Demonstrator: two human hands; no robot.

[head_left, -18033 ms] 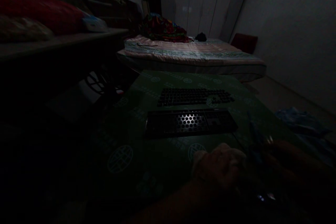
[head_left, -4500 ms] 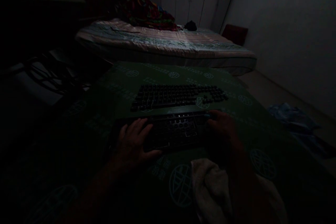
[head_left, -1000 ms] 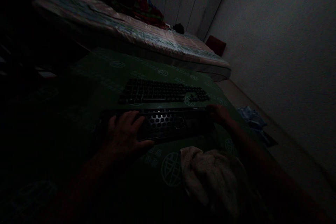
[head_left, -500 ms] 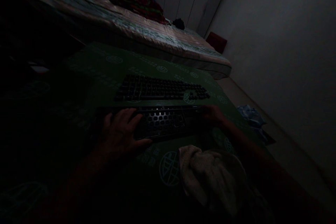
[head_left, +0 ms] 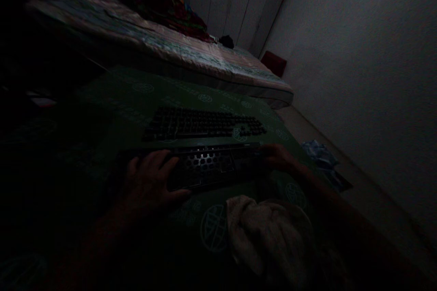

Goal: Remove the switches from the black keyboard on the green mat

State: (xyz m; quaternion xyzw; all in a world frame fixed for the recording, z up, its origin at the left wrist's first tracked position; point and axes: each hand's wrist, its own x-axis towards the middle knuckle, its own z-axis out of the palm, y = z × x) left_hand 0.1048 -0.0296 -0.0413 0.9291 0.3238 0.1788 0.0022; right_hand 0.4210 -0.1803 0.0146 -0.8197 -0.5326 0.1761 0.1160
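A black keyboard base [head_left: 205, 163] without its keycaps lies on the green printed mat [head_left: 218, 200], its key holes catching some light. My left hand [head_left: 150, 175] spans its left part, fingertips at the far edge and thumb along the near edge, gripping it across. At the right end my right hand [head_left: 278, 157] has its fingers closed round the corner; the fingertips are partly lost in the dark. Just beyond the base, black keycaps [head_left: 205, 122] lie laid out in keyboard order. A crumpled pale cloth [head_left: 269, 236] rests in front, between my forearms.
Behind the mat stands a bed with a striped mattress [head_left: 177, 50] and a dark red patterned blanket [head_left: 170, 13]. A bluish crumpled bundle [head_left: 321, 154] lies on the floor at right, near the pale wall [head_left: 368, 63]. The room is very dim.
The view has shifted slightly, so the scene sits a little lower and further left. Both hands stay on the keyboard base, and the keycaps and cloth keep their places.
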